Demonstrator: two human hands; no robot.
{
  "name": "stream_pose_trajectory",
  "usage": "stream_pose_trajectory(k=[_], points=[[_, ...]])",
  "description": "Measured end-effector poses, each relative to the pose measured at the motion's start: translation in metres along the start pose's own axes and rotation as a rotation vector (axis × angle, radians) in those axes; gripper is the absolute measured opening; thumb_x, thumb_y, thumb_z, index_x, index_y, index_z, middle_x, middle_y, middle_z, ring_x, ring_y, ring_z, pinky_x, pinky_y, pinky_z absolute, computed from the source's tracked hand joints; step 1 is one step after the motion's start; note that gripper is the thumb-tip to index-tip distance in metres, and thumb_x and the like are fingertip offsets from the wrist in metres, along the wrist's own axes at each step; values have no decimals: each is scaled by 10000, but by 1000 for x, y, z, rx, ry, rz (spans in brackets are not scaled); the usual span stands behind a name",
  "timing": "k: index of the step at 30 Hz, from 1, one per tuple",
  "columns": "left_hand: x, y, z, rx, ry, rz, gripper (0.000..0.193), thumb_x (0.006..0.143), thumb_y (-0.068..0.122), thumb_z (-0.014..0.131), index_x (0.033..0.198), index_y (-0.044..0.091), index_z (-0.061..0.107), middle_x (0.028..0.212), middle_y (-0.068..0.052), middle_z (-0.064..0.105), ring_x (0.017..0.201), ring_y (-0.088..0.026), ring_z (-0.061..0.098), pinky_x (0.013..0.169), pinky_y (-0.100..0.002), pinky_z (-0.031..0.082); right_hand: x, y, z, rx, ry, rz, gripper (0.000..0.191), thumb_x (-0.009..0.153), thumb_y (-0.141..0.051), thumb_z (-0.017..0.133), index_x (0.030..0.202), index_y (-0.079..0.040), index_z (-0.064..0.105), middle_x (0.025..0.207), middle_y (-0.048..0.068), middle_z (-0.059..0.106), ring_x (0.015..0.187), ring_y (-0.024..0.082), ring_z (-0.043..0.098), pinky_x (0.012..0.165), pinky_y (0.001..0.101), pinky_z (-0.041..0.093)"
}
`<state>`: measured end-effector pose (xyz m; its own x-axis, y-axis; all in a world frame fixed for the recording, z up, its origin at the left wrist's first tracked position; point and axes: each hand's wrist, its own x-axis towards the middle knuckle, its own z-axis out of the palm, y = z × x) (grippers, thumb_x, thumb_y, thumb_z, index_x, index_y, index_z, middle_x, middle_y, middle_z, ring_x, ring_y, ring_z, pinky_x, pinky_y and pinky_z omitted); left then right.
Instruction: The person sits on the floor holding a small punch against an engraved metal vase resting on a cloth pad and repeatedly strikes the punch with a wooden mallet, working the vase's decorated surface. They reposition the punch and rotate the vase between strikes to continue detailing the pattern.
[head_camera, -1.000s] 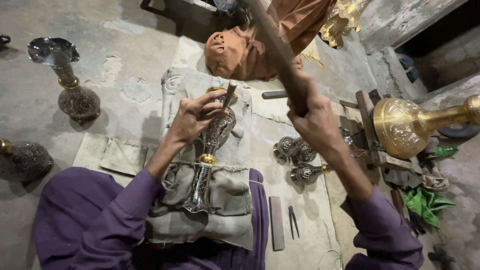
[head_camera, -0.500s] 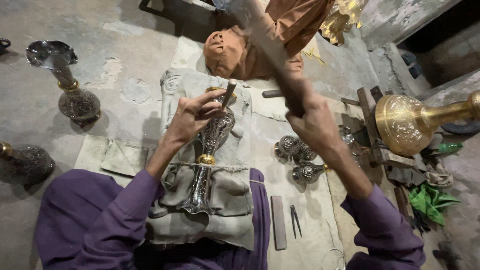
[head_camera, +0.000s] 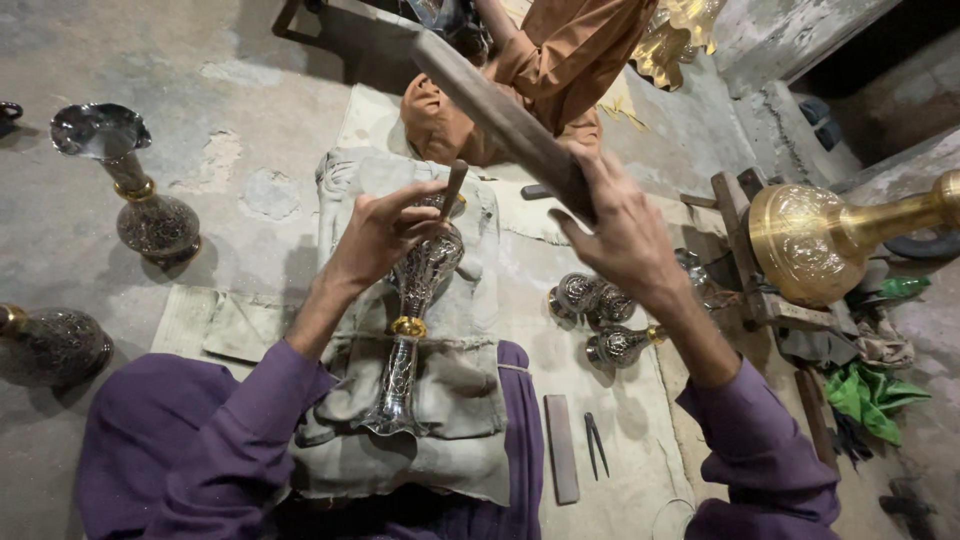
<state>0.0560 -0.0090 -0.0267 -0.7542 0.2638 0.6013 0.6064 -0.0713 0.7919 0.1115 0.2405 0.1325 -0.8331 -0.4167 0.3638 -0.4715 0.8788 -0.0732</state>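
Note:
An engraved silver vase (head_camera: 412, 320) with a gold neck ring lies lengthwise on a grey cloth pad (head_camera: 445, 400) over my lap. My left hand (head_camera: 380, 232) rests on the vase's bulb and pinches a short metal chisel (head_camera: 452, 190) upright against it. My right hand (head_camera: 622, 222) is raised above and to the right, gripping a long dark wooden stick (head_camera: 500, 118) that slants up toward the top left.
Two more engraved vases stand on the floor at left (head_camera: 135, 195) (head_camera: 45, 345). Several small engraved vessels (head_camera: 600, 315) lie right of the pad. A large brass vase (head_camera: 820, 240) rests on a wooden stand. A flat bar (head_camera: 561, 448) and dividers (head_camera: 595, 443) lie near. A person in orange (head_camera: 540, 70) sits opposite.
My right hand has lifted the wooden stick higher and back. The left hand, chisel and vase have stayed in place.

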Motion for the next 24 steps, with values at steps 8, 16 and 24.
stream_pose_trajectory(k=[8, 16, 24], points=[[2, 0, -4, 9, -63, -93, 518, 914, -4, 718, 1403, 90, 575, 1218, -138, 749, 1087, -232, 743, 930, -345, 634, 9, 16, 0, -191, -129, -38, 755, 883, -30, 655, 1576, -218, 420, 1256, 110, 678, 941, 248, 673, 746, 402, 562], [2, -1, -1, -2, -49, -76, 551, 904, 44, 738, 1424, 126, 576, 1180, -152, 762, 1036, -223, 774, 913, -363, 661, -4, 13, 12, 9, 85, -100, 766, 888, -8, 625, 1577, -253, 396, 1240, 108, 670, 1077, 263, 690, 889, 410, 571], [1, -1, -13, -127, -34, -147, 604, 837, -17, 760, 1409, 100, 606, 1079, -122, 780, 927, -146, 778, 851, -294, 666, -17, 15, 7, -87, -90, 19, 700, 826, -179, 774, 1471, -206, 505, 1108, 143, 617, 949, 327, 649, 733, 469, 553]])
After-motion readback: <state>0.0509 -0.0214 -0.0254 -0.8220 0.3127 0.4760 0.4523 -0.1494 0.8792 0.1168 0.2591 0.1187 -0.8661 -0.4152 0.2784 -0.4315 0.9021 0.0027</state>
